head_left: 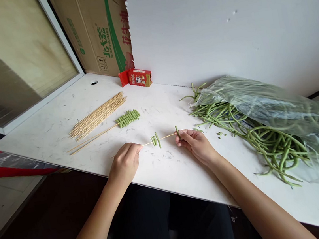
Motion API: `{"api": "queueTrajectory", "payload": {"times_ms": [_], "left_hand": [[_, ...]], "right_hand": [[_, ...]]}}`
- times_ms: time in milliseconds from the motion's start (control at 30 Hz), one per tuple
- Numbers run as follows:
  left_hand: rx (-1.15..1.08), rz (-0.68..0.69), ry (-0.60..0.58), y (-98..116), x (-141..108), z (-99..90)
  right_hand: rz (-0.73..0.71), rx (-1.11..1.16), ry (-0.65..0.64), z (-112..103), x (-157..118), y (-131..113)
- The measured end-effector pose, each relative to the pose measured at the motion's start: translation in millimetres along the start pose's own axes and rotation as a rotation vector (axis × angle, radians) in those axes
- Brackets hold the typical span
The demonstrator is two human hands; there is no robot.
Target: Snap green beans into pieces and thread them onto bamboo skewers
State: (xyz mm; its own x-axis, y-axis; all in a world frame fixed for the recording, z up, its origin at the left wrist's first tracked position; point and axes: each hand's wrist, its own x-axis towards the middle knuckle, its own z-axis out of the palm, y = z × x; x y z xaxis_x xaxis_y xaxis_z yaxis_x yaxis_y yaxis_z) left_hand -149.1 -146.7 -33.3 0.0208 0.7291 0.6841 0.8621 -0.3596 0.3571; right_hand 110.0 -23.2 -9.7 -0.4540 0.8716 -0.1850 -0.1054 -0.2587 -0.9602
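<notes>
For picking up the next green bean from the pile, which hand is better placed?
Probably the right hand: it is nearer the green beans, though pinching a bean piece. The left hand grips the skewer.

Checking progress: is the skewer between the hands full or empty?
Partly filled: bean pieces sit on the skewer, with a bare stretch toward the right hand.
</notes>
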Motion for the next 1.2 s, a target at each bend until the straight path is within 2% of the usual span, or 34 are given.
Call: {"api": "queueTrajectory", "payload": {"times_ms": [300, 533, 800, 1200], "left_hand": [[-0.011, -0.015, -0.005, -1, -1, 0.4], [-0.024, -0.003, 0.019, -1, -1, 0.2], [-0.019, 0.004, 0.014, -1, -1, 0.9], [-0.021, 0.031, 0.037, 1, 0, -0.4]], "right_hand": [[-0.084, -0.075, 0.028, -1, 0, 6], [-0.011, 0.091, 0.053, 1, -1, -4], [0.042, 0.052, 0.018, -3, -3, -6], [0.009, 0.035, 0.082, -1, -4, 1]]}}
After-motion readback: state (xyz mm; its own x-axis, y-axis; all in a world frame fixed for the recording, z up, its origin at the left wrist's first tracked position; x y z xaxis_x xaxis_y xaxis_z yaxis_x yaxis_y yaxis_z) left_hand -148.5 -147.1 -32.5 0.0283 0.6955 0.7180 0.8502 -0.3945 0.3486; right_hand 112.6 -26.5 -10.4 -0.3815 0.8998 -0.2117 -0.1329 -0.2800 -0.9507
